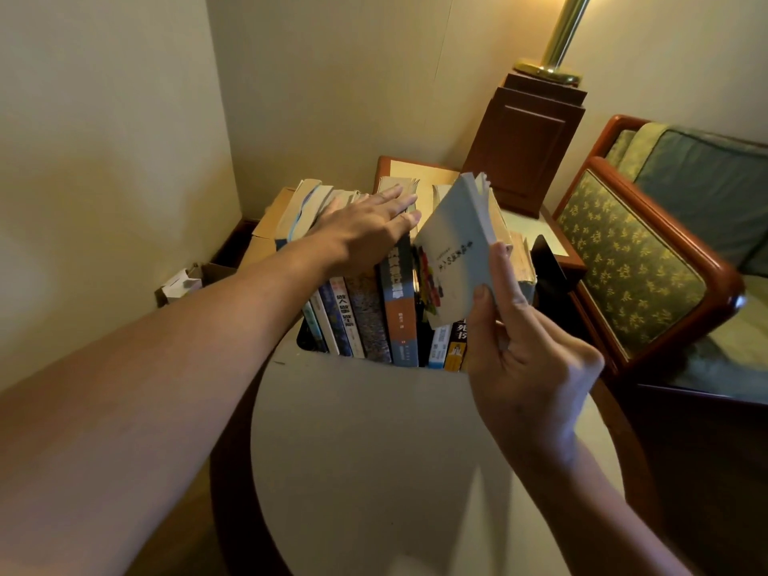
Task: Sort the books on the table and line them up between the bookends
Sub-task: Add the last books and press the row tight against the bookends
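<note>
**Books in row; one paperback in hand**

Books [374, 322] stand upright, spines toward the person, at the 12 o'clock edge of the round table [374, 471]. A black bookend [549, 264] closes the row at 1 o'clock. A dark bookend base [306, 340] shows at the row's 11 o'clock end.

The left hand [365, 232] lies flat, fingers straight, on the top edges of the books in the left half of the row; it grasps nothing.

The right hand [528, 363] pinches a grey-blue paperback [455, 259] by its lower corner, thumb on the cover and fingers behind. The paperback is tilted, lifted above the right half of the row, with its pages fanning at the top.

A cardboard box [270, 220] sits beyond the row at 11 o'clock. A wooden pedestal [525, 143] bearing a brass lamp stem [561, 39] stands at 1 o'clock. An armchair [648, 264] stands at 3 o'clock.
</note>
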A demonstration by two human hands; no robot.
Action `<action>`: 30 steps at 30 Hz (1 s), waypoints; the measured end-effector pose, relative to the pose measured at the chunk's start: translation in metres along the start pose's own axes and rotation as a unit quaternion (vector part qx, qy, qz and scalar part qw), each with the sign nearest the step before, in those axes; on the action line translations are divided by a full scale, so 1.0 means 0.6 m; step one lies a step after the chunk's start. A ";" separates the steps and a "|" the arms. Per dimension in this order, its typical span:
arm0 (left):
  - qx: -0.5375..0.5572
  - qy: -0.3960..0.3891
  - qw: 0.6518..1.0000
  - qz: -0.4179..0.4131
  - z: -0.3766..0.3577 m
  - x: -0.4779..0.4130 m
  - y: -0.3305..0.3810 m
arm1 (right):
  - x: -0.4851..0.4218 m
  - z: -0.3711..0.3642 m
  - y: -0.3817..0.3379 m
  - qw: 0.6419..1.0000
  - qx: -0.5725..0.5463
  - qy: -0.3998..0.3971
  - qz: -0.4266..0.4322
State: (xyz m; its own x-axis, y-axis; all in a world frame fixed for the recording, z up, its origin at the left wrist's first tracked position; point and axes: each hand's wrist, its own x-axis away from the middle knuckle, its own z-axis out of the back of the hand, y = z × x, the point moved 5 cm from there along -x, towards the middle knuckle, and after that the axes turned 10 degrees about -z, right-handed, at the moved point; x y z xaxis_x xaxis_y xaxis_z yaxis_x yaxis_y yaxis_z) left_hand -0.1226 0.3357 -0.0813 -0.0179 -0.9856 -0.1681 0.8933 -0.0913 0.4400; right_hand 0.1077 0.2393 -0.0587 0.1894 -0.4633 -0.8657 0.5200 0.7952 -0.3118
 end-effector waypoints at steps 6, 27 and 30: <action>-0.001 -0.002 1.000 -0.003 0.001 -0.003 0.000 | -0.002 0.013 -0.013 1.000 0.005 0.026 0.016; 0.031 0.015 0.999 0.009 -0.002 0.004 0.000 | 0.085 -0.175 0.065 0.970 0.021 -0.212 -0.119; 0.030 0.018 0.999 0.006 0.000 0.004 0.003 | 0.097 -0.177 0.068 0.972 0.054 -0.193 -0.123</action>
State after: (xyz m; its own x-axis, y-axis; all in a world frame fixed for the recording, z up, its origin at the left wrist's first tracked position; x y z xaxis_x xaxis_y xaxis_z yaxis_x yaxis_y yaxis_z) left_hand -0.1210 0.3334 -0.0811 0.0090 -0.9811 -0.1933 0.8652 -0.0892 0.4934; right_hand 0.0512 0.2863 -0.1634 0.3362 -0.7626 -0.5526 0.6688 0.6065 -0.4301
